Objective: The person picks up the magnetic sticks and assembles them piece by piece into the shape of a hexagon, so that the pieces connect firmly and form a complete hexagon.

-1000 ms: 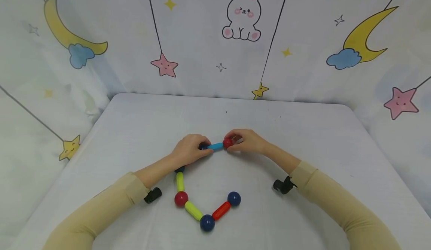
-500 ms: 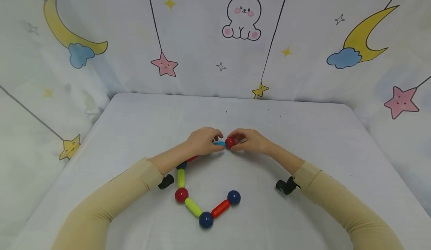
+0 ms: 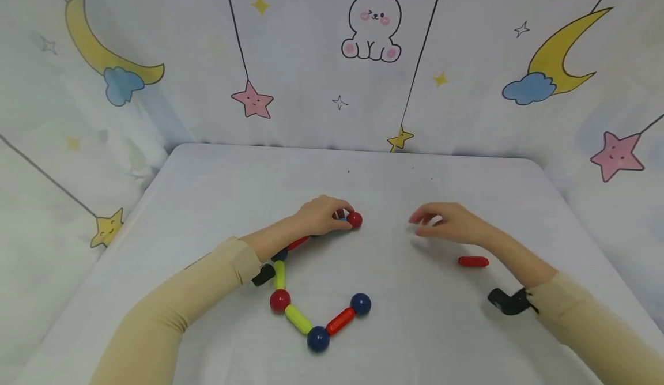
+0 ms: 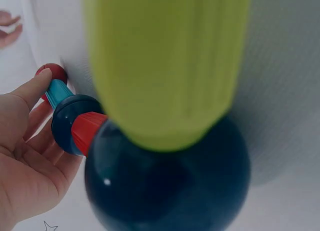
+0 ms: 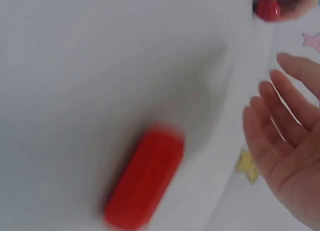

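My left hand [image 3: 321, 215] pinches the red ball [image 3: 355, 219] at the far end of a curved chain of balls and rods. In the left wrist view a light blue rod [image 4: 59, 92] joins that ball to a dark blue ball [image 4: 67, 122], then a red rod [image 4: 89, 132] leads to another dark blue ball [image 4: 167, 186]. From the head, the hand covers most of the light blue rod. My right hand [image 3: 450, 222] holds nothing, fingers loosely bent, to the right of the chain. A loose red rod [image 3: 473, 261] lies just below it on the table.
Nearer the front, the chain continues through a yellow-green rod [image 3: 298, 320], a dark blue ball [image 3: 319, 339] and a red rod [image 3: 340, 321] to a dark blue end ball [image 3: 360, 304]. A patterned cloth [image 3: 311, 68] hangs behind the white table [image 3: 249, 172].
My right hand has let go of the red ball and moved right, uncovering the loose red rod. My left hand has slid rightward along the chain to that ball.
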Available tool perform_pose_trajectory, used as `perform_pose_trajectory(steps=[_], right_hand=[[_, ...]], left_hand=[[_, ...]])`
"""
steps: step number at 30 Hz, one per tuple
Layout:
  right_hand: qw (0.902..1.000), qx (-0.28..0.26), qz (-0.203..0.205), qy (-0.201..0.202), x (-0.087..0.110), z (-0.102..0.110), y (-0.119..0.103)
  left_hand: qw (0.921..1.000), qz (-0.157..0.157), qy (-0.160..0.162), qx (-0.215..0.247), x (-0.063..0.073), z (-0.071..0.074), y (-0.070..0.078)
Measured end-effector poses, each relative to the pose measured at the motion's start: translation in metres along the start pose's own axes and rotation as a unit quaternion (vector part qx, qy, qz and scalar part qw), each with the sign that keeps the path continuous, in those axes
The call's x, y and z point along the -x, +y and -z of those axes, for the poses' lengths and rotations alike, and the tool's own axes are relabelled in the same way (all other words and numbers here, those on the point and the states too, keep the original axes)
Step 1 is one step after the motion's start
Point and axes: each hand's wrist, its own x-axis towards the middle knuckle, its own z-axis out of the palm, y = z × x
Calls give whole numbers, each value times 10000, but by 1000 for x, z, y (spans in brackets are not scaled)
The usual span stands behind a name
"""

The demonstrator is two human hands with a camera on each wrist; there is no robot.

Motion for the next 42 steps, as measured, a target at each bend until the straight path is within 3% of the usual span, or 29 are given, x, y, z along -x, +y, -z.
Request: perform_pose_trajectory(steps=[6,9,12,17,24,30,35,42], right_hand=[[9972,543,-406,-315,67,23,24],[9972,535,-404,-338,84,21,34],[9986,445,-213,-213,89,13,39],[9994,345,-63,66,68,0,29],[9991,113,-133,383,1,-20,0],[9993,200,32,322,-45,-38,-19],[9995,180,-73,262,-60,-44,-28],[9997,163,-52,176,-67,-47,-30]], left_hand=[[10000,-80,-14,38,1,1,1],[9999,-88,6,61,0,1,1],[9999,-114,20,99,0,1,1],[9998,-161,20,143,-1,1,2],[9999,-132,24,60,-1,2,0],[9999,-71,-2,97,-1,1,2],[9998,-59,39,168,-2,-1,2],[9998,-80,67,156,-3,-2,-1]])
